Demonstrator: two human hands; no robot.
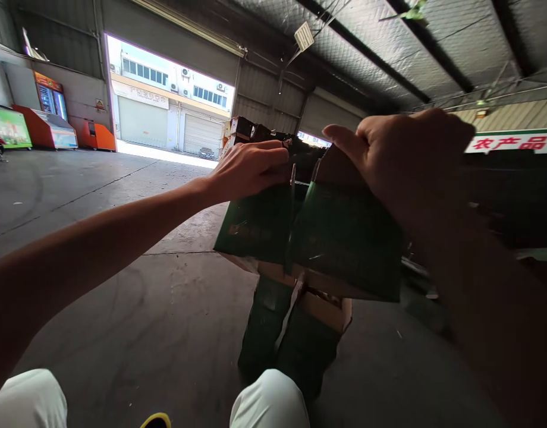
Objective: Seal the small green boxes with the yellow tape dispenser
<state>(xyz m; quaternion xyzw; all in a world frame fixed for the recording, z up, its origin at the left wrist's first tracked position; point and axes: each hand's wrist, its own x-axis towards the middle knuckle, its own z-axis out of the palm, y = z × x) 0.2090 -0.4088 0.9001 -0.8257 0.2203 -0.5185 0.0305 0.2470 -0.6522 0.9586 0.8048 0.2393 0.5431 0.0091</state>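
Note:
In front of me is a green cardboard box [354, 238] with brown inner faces, tilted, a narrow gap running down between its two green panels. My left hand [253, 169] is closed over the upper edge of the left panel, its fingers bent toward the gap. Higher up on the right, my right hand [398, 148] grips the brown upper edge of the other panel; its thumb points left and its fingers are partly hidden. Below hang or stand more green cardboard pieces [309, 339] with brown insides; I cannot tell whether they belong to the same box.
Behind the box is a dark stack of cartons [241, 126]. Grey concrete floor [188, 321] surrounds me, with my white-trousered knees [270, 398] close below. An orange cooler [98, 137] and a drinks fridge [52, 98] stand far left, beside a wide doorway. Dark shapes fill the right side.

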